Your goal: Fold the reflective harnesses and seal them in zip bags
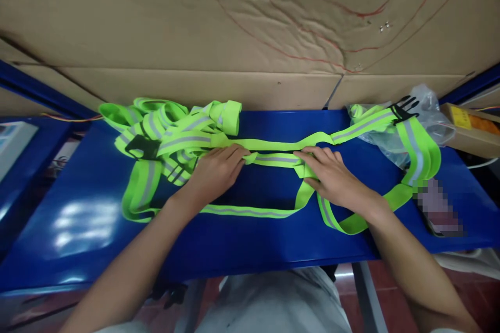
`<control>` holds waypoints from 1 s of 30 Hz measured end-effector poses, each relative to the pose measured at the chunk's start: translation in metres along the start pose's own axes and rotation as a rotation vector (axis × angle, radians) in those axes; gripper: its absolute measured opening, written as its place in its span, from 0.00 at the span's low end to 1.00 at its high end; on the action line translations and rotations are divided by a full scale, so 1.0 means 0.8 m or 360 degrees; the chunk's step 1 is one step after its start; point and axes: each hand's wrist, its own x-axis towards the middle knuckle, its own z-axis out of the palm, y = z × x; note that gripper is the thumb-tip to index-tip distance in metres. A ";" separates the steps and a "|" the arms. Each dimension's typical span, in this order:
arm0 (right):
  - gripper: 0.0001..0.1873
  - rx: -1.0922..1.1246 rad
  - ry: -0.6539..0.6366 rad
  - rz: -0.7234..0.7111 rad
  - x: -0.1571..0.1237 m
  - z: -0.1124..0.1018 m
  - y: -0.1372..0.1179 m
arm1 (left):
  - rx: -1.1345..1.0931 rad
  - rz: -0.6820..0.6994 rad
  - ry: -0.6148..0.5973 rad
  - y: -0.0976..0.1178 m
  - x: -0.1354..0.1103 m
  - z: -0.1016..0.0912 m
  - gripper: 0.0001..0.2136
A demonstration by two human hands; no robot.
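Observation:
Neon yellow-green straps with a grey reflective stripe lie across the blue table. A short stretch of reflective strap (275,160) runs between my hands. My left hand (221,169) is closed on its left end, beside a heaped pile of the same straps (183,125). My right hand (330,174) pinches the strap's other end, where bands meet and fold. From there a band loops right to a black buckle (404,109) with prongs. Another black buckle (144,146) sits at the pile's left. What lies under my fingers is partly hidden.
Cardboard (175,26) with red wires stands behind the blue table (250,244). At the right are a clear plastic bag (425,109), a cardboard box (474,130) and a blurred-out phone (437,208). A white device (15,145) is at the far left.

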 end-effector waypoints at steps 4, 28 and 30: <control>0.27 0.0014 0.0138 0.0136 0.007 0.004 -0.015 | 0.0150 -0.0029 -0.0038 0.011 -0.001 0.001 0.18; 0.14 0.0106 -0.0064 0.0008 -0.007 -0.015 -0.008 | 0.0185 -0.0053 -0.0189 0.013 -0.002 -0.001 0.20; 0.26 0.0235 -0.0325 -0.0103 -0.017 -0.023 -0.009 | 0.0149 0.0000 -0.0226 0.014 -0.002 -0.002 0.21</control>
